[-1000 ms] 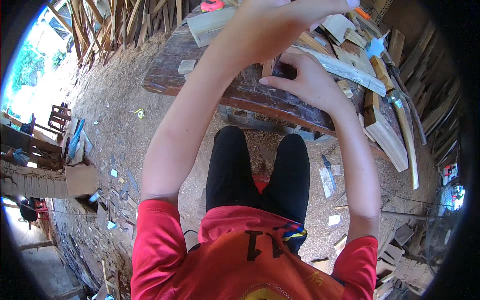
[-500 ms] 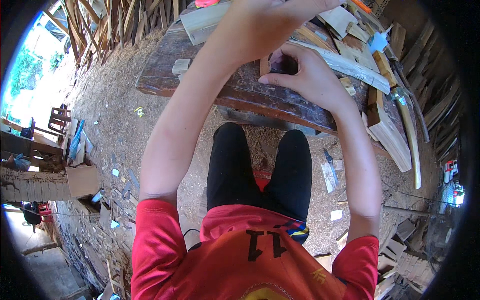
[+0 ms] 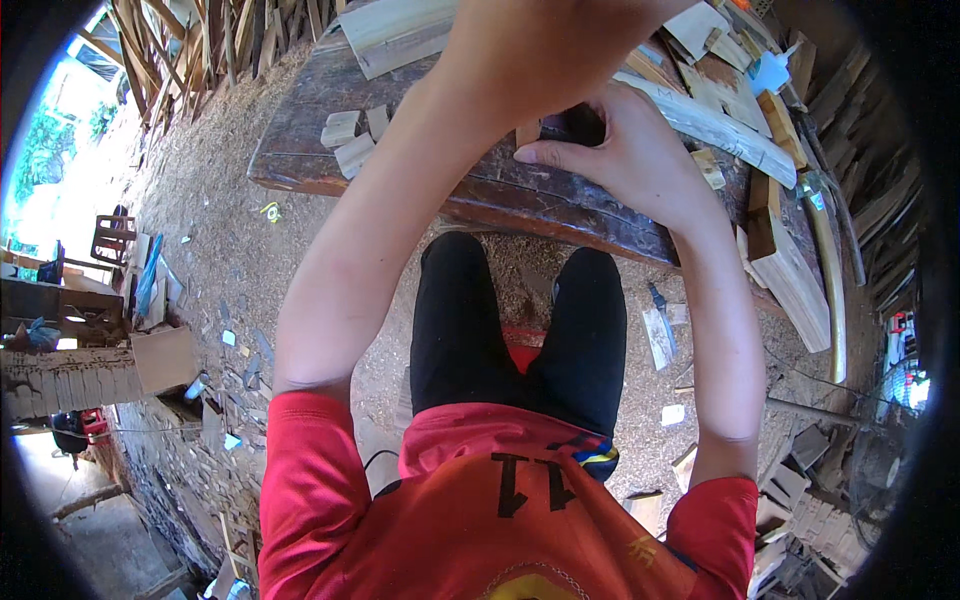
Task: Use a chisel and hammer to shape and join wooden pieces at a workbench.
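Observation:
My left hand point(image 3: 585, 30) is raised over the workbench point(image 3: 300, 160) at the top of the view. Its fingers run past the upper edge, so what they hold is hidden. Just below and to the right, my right hand point(image 3: 640, 150) curls with its thumb against a small wooden piece point(image 3: 527, 134) on the bench. Most of that piece and the right fingertips lie behind my left wrist. Several small wood blocks point(image 3: 342, 128) sit beside my left forearm, and a pale board point(image 3: 400, 38) lies beyond them.
Planks, including a long pale board point(image 3: 715, 125), cover the bench's right side. A wooden-handled tool point(image 3: 826, 270) and a thick wood piece point(image 3: 790, 270) overhang its edge. Wood shavings and scraps litter the floor point(image 3: 230, 200). Slats point(image 3: 225, 40) lean at the far left.
The view has shifted slightly, bringing more small blocks into sight by my left forearm. My left hand sits a little higher and to the right. My right hand keeps its curled hold.

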Available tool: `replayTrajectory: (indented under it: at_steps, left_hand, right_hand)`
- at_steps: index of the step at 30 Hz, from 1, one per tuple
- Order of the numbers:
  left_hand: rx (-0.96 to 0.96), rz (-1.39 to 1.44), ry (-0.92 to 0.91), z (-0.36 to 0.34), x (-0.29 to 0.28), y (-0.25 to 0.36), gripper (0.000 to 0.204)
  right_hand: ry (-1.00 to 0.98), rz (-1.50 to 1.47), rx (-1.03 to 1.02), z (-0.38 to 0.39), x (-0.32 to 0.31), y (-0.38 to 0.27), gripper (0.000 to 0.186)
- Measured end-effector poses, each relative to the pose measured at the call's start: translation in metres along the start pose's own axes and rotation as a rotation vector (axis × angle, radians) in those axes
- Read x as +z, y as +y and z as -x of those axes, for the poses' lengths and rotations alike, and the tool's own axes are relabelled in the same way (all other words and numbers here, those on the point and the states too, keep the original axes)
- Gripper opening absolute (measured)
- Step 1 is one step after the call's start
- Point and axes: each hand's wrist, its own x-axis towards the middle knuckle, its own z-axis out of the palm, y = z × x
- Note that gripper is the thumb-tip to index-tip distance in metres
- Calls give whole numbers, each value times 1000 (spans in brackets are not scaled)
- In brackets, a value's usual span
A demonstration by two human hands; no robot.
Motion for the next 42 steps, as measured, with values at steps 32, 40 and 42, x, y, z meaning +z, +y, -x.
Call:
replayTrajectory:
  at_steps: [32,40,42]
  left_hand:
    - [-276,-156,188,-1,6,29,27]
    - [-372,-241,220,2,15,31,35]
    - [-487,-254,272,6,22,35,34]
  right_hand:
    - [-89,-1,72,-1,-6,0,42]
    - [-17,37,-10,5,-3,6,39]
    - [5,26,18,5,-2,4,39]
